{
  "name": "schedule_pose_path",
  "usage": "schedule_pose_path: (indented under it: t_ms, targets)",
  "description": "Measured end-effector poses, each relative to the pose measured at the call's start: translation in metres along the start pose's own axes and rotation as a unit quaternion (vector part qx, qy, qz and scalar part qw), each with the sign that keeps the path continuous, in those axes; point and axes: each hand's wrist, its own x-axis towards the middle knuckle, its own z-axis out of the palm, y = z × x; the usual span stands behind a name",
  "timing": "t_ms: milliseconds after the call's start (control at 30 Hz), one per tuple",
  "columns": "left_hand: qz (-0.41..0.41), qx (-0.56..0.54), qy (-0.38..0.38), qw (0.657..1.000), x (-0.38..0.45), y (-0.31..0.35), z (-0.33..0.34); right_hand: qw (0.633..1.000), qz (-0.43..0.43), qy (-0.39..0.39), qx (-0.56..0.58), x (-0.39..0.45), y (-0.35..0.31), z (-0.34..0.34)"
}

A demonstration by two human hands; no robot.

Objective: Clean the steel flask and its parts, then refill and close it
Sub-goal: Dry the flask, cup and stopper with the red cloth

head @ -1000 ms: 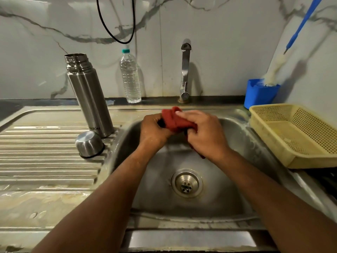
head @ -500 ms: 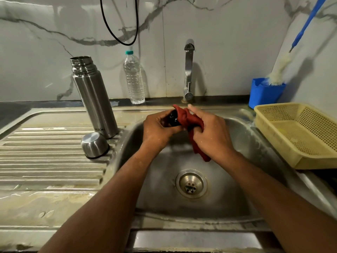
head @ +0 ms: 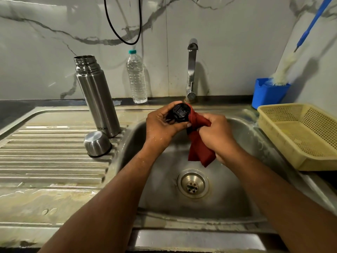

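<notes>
1. Wiping the stopper [head: 181,113] looks like the step in hand: over the sink [head: 255,207], the left hand [head: 161,127] grips this black plastic part, ribbed top facing up, while the right hand [head: 217,135] has its fingers clenched round a red cloth [head: 197,147] touching the stopper's side.
2. Next, I judge, the cloth must work round the stopper's grooves, with the left hand turning it.
3. Left on the counter [head: 45,198], the steel cup [head: 97,144] lies upside down just beside the flask [head: 97,96].
4. The flask stands upright and uncapped, threads bare, shiny, not yet refilled.
5. Behind it stand a bottle [head: 137,77] and the tap [head: 191,70].
</notes>
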Motion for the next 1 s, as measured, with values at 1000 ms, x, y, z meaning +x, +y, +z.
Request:
schedule_pose_path:
  t_ms: [1000]
  targets:
    - [0.059, 0.070, -0.012, 0.996, -0.001, 0.005, -0.002, 0.918, -0.221, 0.065, -0.324, -0.008, -0.016, -0.006]
